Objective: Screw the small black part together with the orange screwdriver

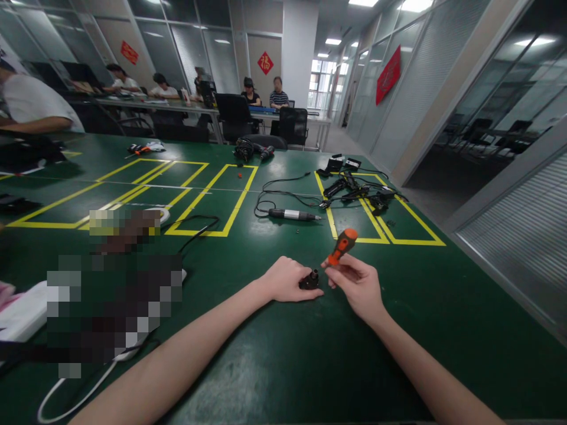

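Near the middle of the green table (248,378), my left hand (287,280) is closed round a small black part (309,280), holding it at the tabletop. A short round stub points up from that part. My right hand (357,283), just to the right, grips a screwdriver (343,245) with an orange and dark grey handle. Its handle end tilts up and away to the right. The screwdriver's tip is hidden by the fingers, so I cannot tell whether it touches the black part. Beyond both hands lies a pen-shaped electric screwdriver (292,215) with a cord.
Yellow tape outlines (228,227) mark the table. Black tools and cables (354,189) lie in a pile at the back right. A power drill (266,153) and coiled cable rest at the far edge. A white cable (80,401) loops at the left. Several people sit beyond.
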Available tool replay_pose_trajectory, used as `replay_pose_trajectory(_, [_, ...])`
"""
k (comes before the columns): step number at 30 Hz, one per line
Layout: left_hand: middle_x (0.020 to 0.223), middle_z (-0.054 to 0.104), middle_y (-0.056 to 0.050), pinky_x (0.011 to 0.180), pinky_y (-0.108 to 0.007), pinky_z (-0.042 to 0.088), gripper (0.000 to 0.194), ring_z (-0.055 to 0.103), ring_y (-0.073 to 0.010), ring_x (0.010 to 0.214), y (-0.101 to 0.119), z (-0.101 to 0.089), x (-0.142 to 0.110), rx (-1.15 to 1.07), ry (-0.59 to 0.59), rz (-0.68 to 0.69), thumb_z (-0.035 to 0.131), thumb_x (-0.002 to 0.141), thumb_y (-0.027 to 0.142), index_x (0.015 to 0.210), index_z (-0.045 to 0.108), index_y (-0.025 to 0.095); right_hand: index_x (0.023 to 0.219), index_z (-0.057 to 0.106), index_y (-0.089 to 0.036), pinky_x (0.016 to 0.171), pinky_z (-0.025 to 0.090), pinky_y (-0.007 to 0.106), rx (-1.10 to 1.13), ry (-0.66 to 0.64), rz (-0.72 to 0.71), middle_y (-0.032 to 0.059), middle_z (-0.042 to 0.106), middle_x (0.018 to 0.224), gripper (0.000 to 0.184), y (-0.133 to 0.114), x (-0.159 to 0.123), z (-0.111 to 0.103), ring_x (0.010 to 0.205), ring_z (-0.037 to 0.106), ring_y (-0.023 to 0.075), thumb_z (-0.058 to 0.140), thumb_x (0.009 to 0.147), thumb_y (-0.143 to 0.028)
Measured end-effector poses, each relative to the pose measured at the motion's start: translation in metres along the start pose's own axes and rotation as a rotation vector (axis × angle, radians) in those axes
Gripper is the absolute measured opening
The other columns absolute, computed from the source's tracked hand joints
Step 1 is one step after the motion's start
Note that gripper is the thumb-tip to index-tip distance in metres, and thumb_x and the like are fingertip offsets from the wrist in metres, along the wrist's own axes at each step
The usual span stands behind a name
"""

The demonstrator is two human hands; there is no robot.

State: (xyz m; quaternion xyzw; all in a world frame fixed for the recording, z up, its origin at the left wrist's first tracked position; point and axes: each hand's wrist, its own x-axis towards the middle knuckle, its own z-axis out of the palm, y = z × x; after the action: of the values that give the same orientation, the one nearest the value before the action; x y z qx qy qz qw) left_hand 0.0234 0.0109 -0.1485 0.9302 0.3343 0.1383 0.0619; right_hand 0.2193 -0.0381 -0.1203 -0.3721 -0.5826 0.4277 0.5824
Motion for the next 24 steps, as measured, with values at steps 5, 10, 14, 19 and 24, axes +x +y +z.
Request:
replay_pose_trajectory(5, [0.061, 0.067, -0.002, 0.052, -0.029, 0.020, 0.053, 0.064, -0.0180, 0.056, 0.000, 0.001, 0.000, -0.010, 0.001, -0.008, 0.058, 0.092, 0.067, 0.068, 0.060, 0.020, 0.078, 0.075, -0.018, 0.045, 0.052, 0.023, -0.048, 0.027, -0.017, 0.0026, 0.070, 0.078, 0.011, -0.003, 0.000, 0.001, 0.051, 0.059, 0.0101, 0.084, 0.078, -0.024])
replay_pose_trajectory(10, [0.062, 0.068, -0.002, 0.053, -0.028, 0.020, 0.055, 0.064, -0.0174, 0.057, -0.001, 0.001, -0.001, -0.017, -0.003, -0.014, 0.056, 0.093, 0.068, 0.068, 0.059, 0.020, 0.098, 0.076, -0.019, 0.051, 0.057, 0.025, -0.049, 0.032, 0.020, 0.0030, 0.074, 0.075, 0.020, -0.006, -0.002, 0.003, 0.053, 0.064, 0.0131, 0.083, 0.080, -0.025])
replay_pose_trajectory(14, [0.063, 0.068, -0.002, 0.053, -0.028, 0.022, 0.055, 0.064, -0.0173, 0.058, 0.000, 0.000, -0.001, -0.021, -0.003, -0.017, 0.056, 0.093, 0.069, 0.068, 0.059, 0.019, 0.083, 0.076, -0.018, 0.050, 0.056, 0.024, -0.107, 0.018, -0.032, 0.0040, 0.074, 0.078, 0.010, -0.010, -0.004, 0.005, 0.054, 0.063, 0.0121, 0.084, 0.080, -0.024])
replay_pose_trajectory(19, [0.062, 0.067, -0.002, 0.053, -0.028, 0.022, 0.054, 0.063, -0.0166, 0.056, 0.000, 0.000, -0.001, -0.027, -0.005, -0.013, 0.057, 0.093, 0.067, 0.067, 0.058, 0.020, 0.088, 0.076, -0.018, 0.050, 0.056, 0.025, -0.145, 0.040, -0.021, 0.0027, 0.073, 0.073, 0.010, -0.010, -0.004, 0.005, 0.050, 0.063, 0.0123, 0.081, 0.083, -0.025])
replay_pose_trajectory(24, [0.062, 0.066, -0.002, 0.053, -0.029, 0.021, 0.054, 0.064, -0.0176, 0.057, -0.001, 0.001, -0.001, -0.028, -0.006, -0.003, 0.056, 0.093, 0.067, 0.067, 0.058, 0.020, 0.091, 0.079, -0.019, 0.052, 0.058, 0.026, -0.138, 0.047, -0.008, 0.0064, 0.078, 0.086, 0.012, -0.005, -0.003, 0.002, 0.054, 0.066, 0.0135, 0.082, 0.082, -0.026])
